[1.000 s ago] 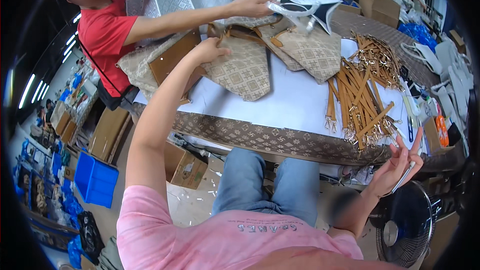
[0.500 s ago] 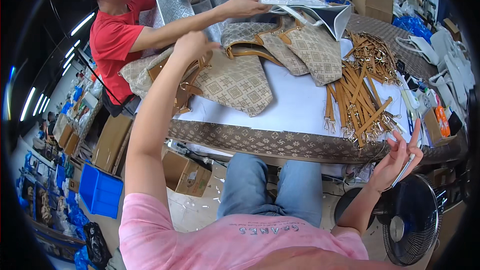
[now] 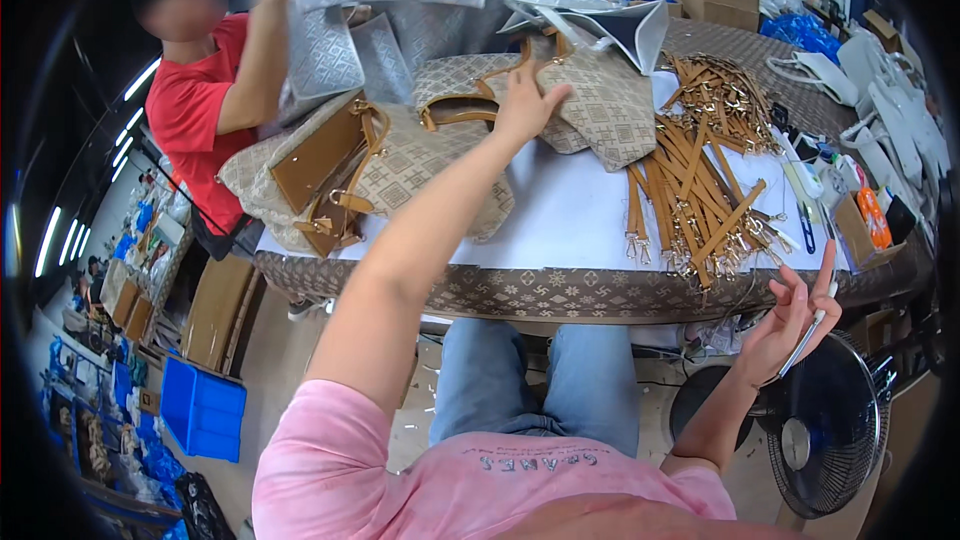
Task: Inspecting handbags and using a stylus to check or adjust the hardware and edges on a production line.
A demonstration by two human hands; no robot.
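Note:
My left hand [image 3: 527, 105] reaches over the patterned beige handbags, fingers stretched and thumb apart. It is at a beige bag with tan trim [image 3: 462, 90], beside another beige bag [image 3: 610, 105]; whether it touches either is hard to tell. Nearer me lies a beige bag with a tan handle [image 3: 430, 175]. Left of it, another bag [image 3: 295, 175] shows its tan side panel. At the right, raised off the table's front edge, my right hand [image 3: 775, 340] holds a slim white and silver pen-like tool [image 3: 803, 345] between its fingers, with the index finger pointing up.
Tan straps with metal clasps [image 3: 700, 200] lie heaped on the white sheet. Silver-grey bags [image 3: 325, 55] stand at the back, near a co-worker in a red shirt [image 3: 195, 80]. White bags [image 3: 880, 90] and a small carton [image 3: 865, 230] are right. A fan [image 3: 820, 430] stands below.
My left hand has moved right from the near bag to the bags further right, and its fingers have opened. The co-worker's arm has swung back left and up. My right hand stays nearly still.

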